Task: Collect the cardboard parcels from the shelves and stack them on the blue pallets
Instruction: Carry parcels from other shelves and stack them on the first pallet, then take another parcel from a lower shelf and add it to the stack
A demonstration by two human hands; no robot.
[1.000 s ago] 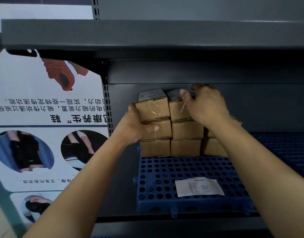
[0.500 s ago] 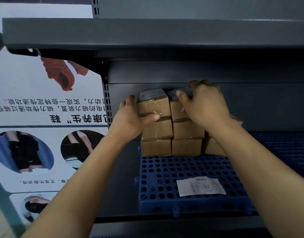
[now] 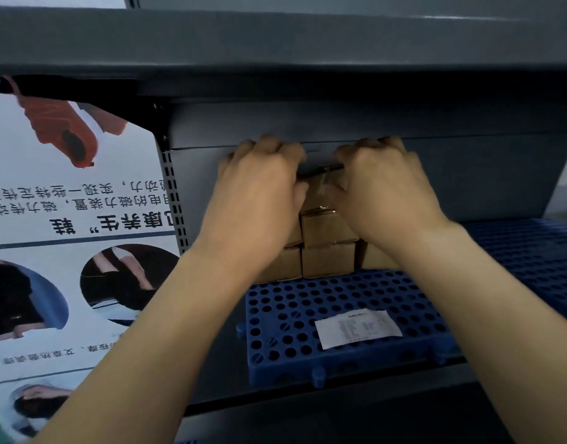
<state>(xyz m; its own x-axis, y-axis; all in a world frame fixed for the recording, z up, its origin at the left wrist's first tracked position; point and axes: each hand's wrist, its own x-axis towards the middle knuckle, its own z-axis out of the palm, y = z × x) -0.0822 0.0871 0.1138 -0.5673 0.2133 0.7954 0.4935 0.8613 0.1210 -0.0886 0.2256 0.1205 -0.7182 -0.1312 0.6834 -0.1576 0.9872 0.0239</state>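
Small brown cardboard parcels point(image 3: 327, 230) stand stacked three high at the back of a blue perforated pallet point(image 3: 308, 318) on a grey shelf. My left hand point(image 3: 259, 190) covers the top parcel of the left column, fingers curled over its far edge. My right hand point(image 3: 380, 190) lies over the top parcel of the middle column, fingers curled over its back. Both top parcels are mostly hidden by my hands; a sliver of the middle one shows between them. Another parcel point(image 3: 376, 257) sits low behind my right wrist.
A white paper label point(image 3: 359, 328) lies loose on the pallet's front. A second blue pallet point(image 3: 532, 251) adjoins on the right. The grey shelf above point(image 3: 275, 43) hangs low over the stack. A poster point(image 3: 67, 219) fills the left side beyond the slotted upright point(image 3: 173, 200).
My left hand has risen from the left column's side onto its top parcel. Both hands now curl over the top parcels' back edges. The camera has moved closer.
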